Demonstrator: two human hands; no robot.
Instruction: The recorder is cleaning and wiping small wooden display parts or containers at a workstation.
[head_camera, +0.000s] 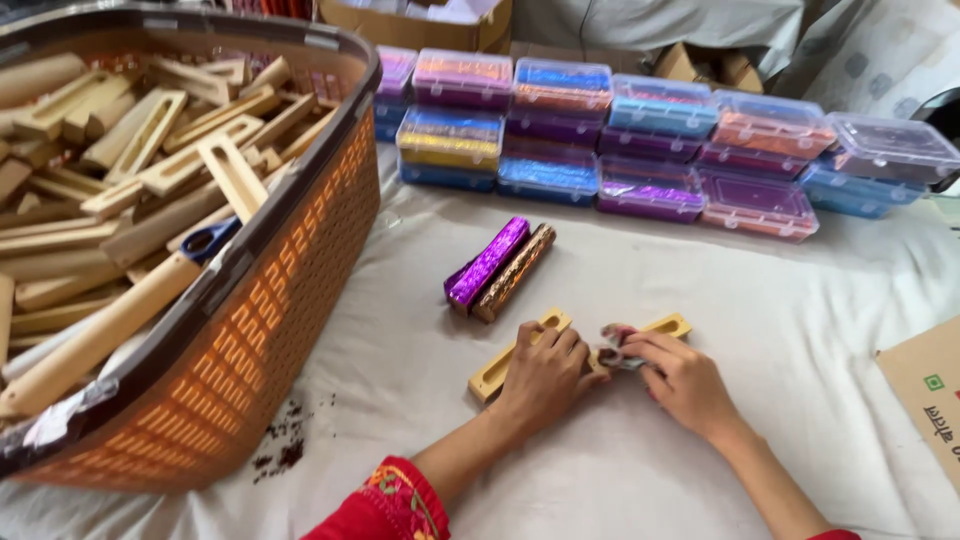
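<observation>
The basket (300, 290) sits left of my hands, full of sticks (150, 170). Two wrapped bars (498, 268) lie just beyond the slotted stick (500, 368) under my fingers. Stacked boxes (650, 140) line the back.

Orange basket (300, 300) (wooden pieces inside), stacked glitter boxes (650, 140), two foil-wrapped sticks (497, 268).
</observation>
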